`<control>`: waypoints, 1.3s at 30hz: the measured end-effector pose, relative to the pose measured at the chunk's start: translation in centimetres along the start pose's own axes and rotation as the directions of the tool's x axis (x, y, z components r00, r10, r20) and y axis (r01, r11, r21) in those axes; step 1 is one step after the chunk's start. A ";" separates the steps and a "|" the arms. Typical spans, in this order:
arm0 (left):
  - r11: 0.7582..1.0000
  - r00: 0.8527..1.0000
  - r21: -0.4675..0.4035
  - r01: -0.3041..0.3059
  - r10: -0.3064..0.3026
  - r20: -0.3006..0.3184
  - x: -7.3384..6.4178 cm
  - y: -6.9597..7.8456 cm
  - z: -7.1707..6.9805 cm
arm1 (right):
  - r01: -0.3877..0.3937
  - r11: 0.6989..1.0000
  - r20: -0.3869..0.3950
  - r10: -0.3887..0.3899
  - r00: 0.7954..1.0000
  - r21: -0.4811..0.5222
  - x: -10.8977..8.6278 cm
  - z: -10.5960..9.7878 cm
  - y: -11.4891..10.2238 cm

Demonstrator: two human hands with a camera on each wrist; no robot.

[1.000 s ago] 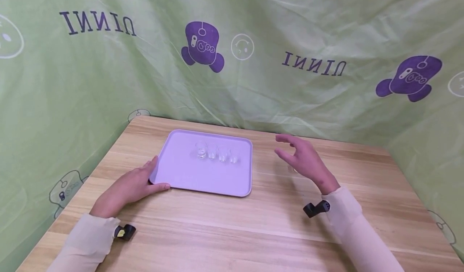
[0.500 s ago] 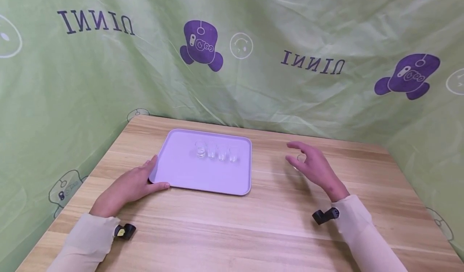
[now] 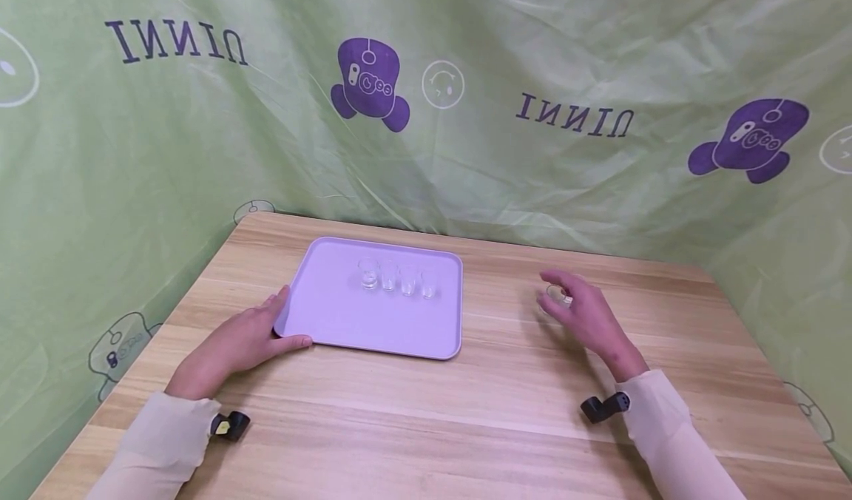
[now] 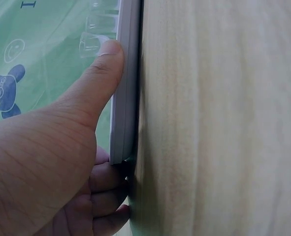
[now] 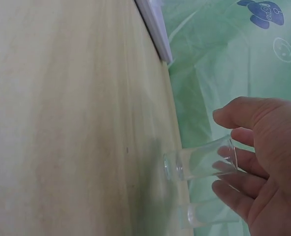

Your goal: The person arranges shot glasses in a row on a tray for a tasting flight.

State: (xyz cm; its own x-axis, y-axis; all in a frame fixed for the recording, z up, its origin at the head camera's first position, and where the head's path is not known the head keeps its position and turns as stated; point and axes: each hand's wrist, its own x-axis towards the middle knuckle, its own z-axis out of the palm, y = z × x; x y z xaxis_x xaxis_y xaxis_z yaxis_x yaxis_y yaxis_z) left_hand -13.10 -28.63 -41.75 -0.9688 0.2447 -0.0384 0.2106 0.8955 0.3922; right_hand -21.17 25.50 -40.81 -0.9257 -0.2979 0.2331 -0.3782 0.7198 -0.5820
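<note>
My left hand [image 3: 242, 341] lies at the near left corner of a lilac tray [image 3: 353, 326], the thumb along its front edge and the fingers along its left side. In the left wrist view the thumb [image 4: 98, 73] touches the rim. Several small clear shot glasses [image 3: 408, 283] stand upright in a row on the tray. To the tray's right, my right hand [image 3: 589, 319] is beside another shot glass [image 3: 558, 294] on the table. The right wrist view has the thumb and fingers spread apart around this glass [image 5: 202, 160], the thumb off it.
A second loose glass [image 5: 211, 214] stands behind the first in the right wrist view. The wooden table [image 3: 399, 426] carries everything. A green printed curtain [image 3: 486, 174] hangs along the table's back and sides.
My right hand has moved rightward and down from beside the tray to the loose glass, with its fingers now around it. The left hand and the tray stay put.
</note>
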 end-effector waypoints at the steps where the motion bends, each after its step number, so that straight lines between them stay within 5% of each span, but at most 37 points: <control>1: 1.000 1.000 -0.001 -0.001 0.001 -0.001 0.0 0.0 0.0 | -0.009 1.000 0.004 0.009 1.000 0.000 -0.1 0.0 0.1; 17: 1.000 1.000 0.000 0.006 -0.006 0.007 0.0 -0.2 0.0 | -0.071 0.997 0.039 0.070 0.997 0.027 -1.0 0.4 1.1; 39: 1.000 1.000 0.003 0.006 -0.007 0.005 0.0 -0.4 0.0 | -0.095 0.995 -0.016 0.096 0.995 0.017 -1.4 0.8 1.7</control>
State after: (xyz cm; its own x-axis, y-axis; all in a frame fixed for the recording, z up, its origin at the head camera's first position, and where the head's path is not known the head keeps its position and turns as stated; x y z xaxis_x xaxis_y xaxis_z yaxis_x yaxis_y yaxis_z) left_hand -13.19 -28.96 -41.93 -0.9695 0.2407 -0.0456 0.2047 0.8981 0.3892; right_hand -20.53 26.67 -42.75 -0.9576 -0.2180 0.1885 -0.2882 0.7342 -0.6148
